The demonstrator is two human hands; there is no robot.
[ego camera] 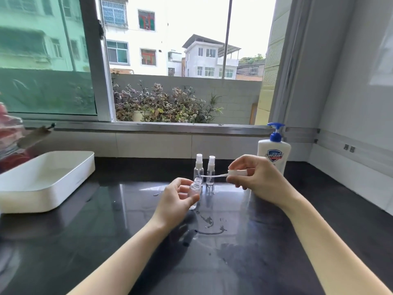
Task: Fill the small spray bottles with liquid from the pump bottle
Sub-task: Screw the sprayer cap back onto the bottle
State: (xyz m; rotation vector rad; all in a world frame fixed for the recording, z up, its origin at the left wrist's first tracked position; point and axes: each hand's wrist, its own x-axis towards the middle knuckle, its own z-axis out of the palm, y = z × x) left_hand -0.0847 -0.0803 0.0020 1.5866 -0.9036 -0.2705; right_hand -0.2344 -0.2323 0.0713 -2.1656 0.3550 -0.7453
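The left hand (pixel 176 199) curls round an uncapped small spray bottle (pixel 196 189), tilted over the table (pixel 106 241), contents unclear; the right hand (pixel 255 177) pinches a spray head (pixel 237 172), its tube level beside the mouth; one capped bottle (pixel 199 168) and a second capped bottle (pixel 211 170) stand behind; the pump bottle (pixel 274 150) stands right; a white tray (pixel 49 182) left.

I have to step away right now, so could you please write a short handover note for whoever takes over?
Left hand: grips the open bottle, tilted.
Right hand: pinches the spray head, its tube pointing at the open neck.
Two capped bottles stand just behind; the pump bottle stands at the right rear.
Done: one bottle uncapped. Fill levels are unclear.
Left: pump liquid in, recap, then probably the other two.
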